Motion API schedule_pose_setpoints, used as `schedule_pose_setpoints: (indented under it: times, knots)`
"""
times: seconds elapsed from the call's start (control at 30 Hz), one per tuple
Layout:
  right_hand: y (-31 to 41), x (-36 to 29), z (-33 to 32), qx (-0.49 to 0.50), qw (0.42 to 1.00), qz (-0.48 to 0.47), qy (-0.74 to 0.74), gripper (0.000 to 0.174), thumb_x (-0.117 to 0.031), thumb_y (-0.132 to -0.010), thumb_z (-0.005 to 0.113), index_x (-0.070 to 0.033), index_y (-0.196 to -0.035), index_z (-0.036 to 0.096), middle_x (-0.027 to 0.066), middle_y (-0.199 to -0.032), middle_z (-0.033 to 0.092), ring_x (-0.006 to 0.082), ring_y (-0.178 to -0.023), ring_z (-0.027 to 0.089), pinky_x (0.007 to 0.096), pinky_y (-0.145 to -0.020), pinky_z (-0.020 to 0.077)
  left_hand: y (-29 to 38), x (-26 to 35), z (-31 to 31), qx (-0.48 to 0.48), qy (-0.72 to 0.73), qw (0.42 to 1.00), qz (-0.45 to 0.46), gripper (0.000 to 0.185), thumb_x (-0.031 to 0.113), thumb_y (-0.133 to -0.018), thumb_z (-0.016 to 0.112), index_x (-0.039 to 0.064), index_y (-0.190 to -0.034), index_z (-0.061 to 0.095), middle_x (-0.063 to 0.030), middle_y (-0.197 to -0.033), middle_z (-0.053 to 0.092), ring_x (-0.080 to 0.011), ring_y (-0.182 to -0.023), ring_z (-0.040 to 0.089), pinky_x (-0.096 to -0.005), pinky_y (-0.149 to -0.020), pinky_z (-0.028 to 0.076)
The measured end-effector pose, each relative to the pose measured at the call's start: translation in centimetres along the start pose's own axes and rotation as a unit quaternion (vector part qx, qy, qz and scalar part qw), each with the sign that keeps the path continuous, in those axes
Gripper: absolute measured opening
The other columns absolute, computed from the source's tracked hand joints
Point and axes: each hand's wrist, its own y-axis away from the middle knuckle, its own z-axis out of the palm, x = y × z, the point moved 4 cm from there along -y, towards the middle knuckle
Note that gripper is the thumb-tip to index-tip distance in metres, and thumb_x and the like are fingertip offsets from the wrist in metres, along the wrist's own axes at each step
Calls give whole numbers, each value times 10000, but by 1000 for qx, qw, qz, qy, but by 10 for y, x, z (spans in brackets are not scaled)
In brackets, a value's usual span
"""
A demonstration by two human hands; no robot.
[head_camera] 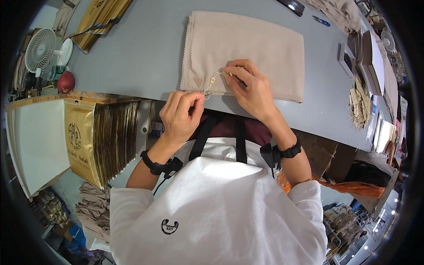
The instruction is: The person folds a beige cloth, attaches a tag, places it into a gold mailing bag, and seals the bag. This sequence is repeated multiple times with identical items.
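Note:
A folded beige cloth point(245, 43) with a scalloped edge lies on the grey table before me. At its near left corner is a small triangular patch point(197, 82). My left hand point(182, 111), at the table's near edge, pinches a thin, dark, pin-like item point(208, 94) between thumb and forefinger. My right hand point(250, 86) is over the cloth, its fingertips closed on a pale tag string point(217, 73). The string loops between both hands and carries a small gold-coloured bead or tag point(212, 80). What else the right fingers cover is hidden.
Thread snips point(321, 21) and a phone point(291, 6) lie at the far right. A bundle of tags with strings point(359, 104) is on the right. Gold packaging bags point(116, 142) stand in a box at left, below a white fan point(41, 49) and a bottle point(53, 72).

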Motion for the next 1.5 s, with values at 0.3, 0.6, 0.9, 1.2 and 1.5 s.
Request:
schedule_pose_setpoints:
  times: [0.3,0.6,0.9,1.2,1.5]
  knots:
    - [1,2,0,-3,1000,8,-16,176,-43,-911,713,-59,-1083,748,81,-1137,681,271,-889,699,384,-749,574,12,-10,-18,-7,-58,998,-30,168,11,-805,770,117,-906,688,-5,-773,612,-196,-666,584,-343,-561,469]
    - [9,-49,15,-70,990,-94,-74,207,-100,-884,771,-67,-1087,748,72,-1080,725,293,-875,726,383,-748,600,-7,-3,-30,-97,48,983,-148,118,23,-836,767,73,-910,689,-36,-776,636,-161,-633,587,-302,-574,488]
    - [2,-26,9,-89,988,-4,-123,76,-99,-945,714,-38,-988,701,93,-1055,741,253,-782,705,396,-669,553,-27,-13,-35,-98,40,990,-95,136,60,-884,776,48,-1004,715,-81,-968,710,-254,-824,661,-353,-733,536]
    - [-34,0,-59,159,936,118,-292,177,-169,-1071,616,-8,-1136,647,120,-1117,731,150,-812,718,253,-668,594,-42,-31,-23,-171,24,983,55,190,59,-888,752,93,-1074,762,-54,-943,713,-239,-816,655,-359,-718,511]
    - [-21,-29,15,-114,989,13,-97,58,-39,-969,650,-25,-1023,665,130,-982,710,335,-794,697,403,-700,554,-38,-34,-25,-107,23,991,76,115,22,-841,772,74,-935,730,-40,-813,728,-223,-655,649,-338,-640,491]
